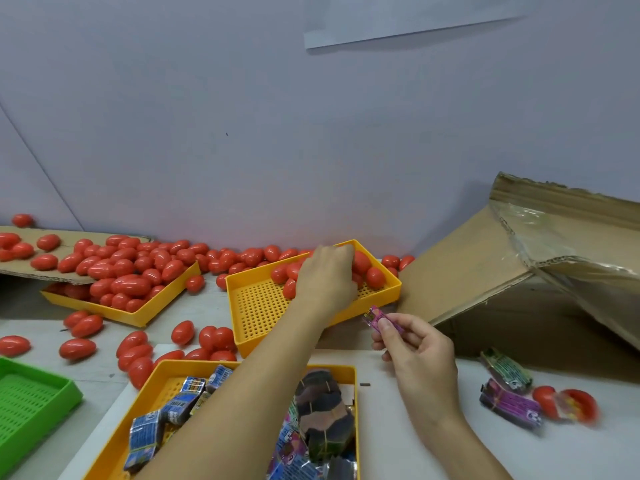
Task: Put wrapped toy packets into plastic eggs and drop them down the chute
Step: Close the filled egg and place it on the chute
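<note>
my left hand [325, 275] reaching into yellow egg tray [258, 306], grip unclear | right hand [415, 355] beside tray pinching pink packet [377, 318] | egg not yet filled, chute drop pending

1 view only: head cam, wide-angle, worn by the person, looks fwd & down over a white table [398, 427] toward a pale wall [242, 116] at the back. Close range; both forearms enter from the bottom edge, left hand [325, 275] farther out, right hand [419, 355] nearer the lens. Edges bend w/ lens distortion. Cardboard chute [485, 271] sits at right, green tray [31, 400] cut off at left edge. No 2nd view, so no overlap to tell
</note>
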Demonstrator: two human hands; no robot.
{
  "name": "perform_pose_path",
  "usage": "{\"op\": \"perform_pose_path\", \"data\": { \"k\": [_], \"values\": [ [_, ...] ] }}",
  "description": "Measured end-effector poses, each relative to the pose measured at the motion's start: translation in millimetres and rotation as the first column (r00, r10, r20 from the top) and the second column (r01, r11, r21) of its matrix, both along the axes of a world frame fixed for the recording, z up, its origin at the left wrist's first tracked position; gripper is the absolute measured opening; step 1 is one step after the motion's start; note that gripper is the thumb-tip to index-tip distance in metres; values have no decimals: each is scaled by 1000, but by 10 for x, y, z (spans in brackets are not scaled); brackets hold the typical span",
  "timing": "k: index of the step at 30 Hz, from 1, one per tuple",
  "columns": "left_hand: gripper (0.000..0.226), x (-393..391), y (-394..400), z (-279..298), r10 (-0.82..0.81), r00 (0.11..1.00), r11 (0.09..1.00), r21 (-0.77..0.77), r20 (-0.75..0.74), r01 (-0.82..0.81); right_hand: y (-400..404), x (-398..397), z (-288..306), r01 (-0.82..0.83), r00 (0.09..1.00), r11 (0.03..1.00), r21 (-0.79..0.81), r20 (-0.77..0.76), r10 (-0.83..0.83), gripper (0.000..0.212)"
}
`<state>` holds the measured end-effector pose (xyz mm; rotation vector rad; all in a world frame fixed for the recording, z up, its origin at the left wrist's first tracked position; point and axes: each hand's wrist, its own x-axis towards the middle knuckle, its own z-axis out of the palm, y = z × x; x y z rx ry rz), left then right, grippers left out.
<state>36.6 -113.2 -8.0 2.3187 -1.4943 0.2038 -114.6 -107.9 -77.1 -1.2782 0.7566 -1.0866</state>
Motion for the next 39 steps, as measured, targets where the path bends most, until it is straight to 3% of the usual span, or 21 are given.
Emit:
{"op": "perform_pose_path", "data": {
  "k": [5, 7, 10, 12, 13, 14, 15, 17, 18, 20, 21, 23, 25, 27, 29, 33, 39],
  "values": [
    [18, 22, -39, -86, 41, 992, 999, -26, 117, -38, -2, 3, 8, 2, 1000, 1000, 12, -3, -2, 9],
    [21, 1, 4, -50, 43, 996, 994, -106, 81, -34, -2, 0, 12, 6, 1000, 1000, 17, -4, -6, 9],
    [22, -96, 159, 72, -35, 982, 942, -335, -186, -30, 1, -2, 21, 12, 1000, 1000, 26, -6, -12, 11],
    [9, -199, 315, 151, -128, 902, 891, -446, -411, -77, 1, -4, 24, 13, 1000, 999, 37, -3, -12, 12],
    [15, -251, 400, 166, -169, 820, 871, -473, -546, -136, 3, -4, 27, 10, 1000, 999, 39, -2, -10, 13],
    [20, -294, 489, 160, -213, 681, 850, -476, -701, -224, 6, -3, 29, 7, 1000, 999, 39, -2, -7, 13],
    [21, -345, 585, 149, -282, 470, 827, -460, -836, -324, 10, 0, 32, 6, 1000, 999, 39, -2, -6, 13],
    [23, -443, 763, 84, -402, 65, 788, -381, -913, -483, 15, 6, 33, 8, 1000, 999, 41, -2, -8, 14],
    [26, -484, 836, 33, -435, -47, 780, -350, -899, -518, 16, 8, 30, 10, 1000, 999, 41, -4, -10, 14],
    [28, -534, 925, -65, -454, -138, 777, -315, -880, -544, 12, 12, 19, 11, 1000, 999, 37, -20, -10, 13],
    [28, -542, 938, -105, -443, -137, 786, -310, -886, -536, 10, 13, 15, 7, 1000, 999, 31, -28, -6, 13],
    [25, -548, 936, -142, -395, -48, 811, -324, -918, -487, 7, 10, 8, -6, 999, 1000, 21, -31, 7, 14],
    [14, -534, 928, -177, -335, 141, 843, -363, -932, -397, 5, 6, 6, -34, 999, 999, 16, -21, 34, 16],
    [10, -539, 935, -221, -257, 396, 881, -382, -882, -278, -3, -5, 6, -74, 997, 997, 22, 0, 74, 18],
    [14, -584, 939, -248, -226, 553, 896, -394, -802, -205, -9, -19, 8, -120, 992, 992, 42, 50, 118, 18],
    [17, -650, 926, -258, -200, 660, 908, -390, -724, -154, -8, -43, 24, -228, 965, 969, 95, 153, 212, 19],
    [9, -643, 912, -259, -169, 718, 886, -423, -675, -189, -25, -58, 5, -272, 958, 960, 73, 114, 263, 28]
  ]
}}
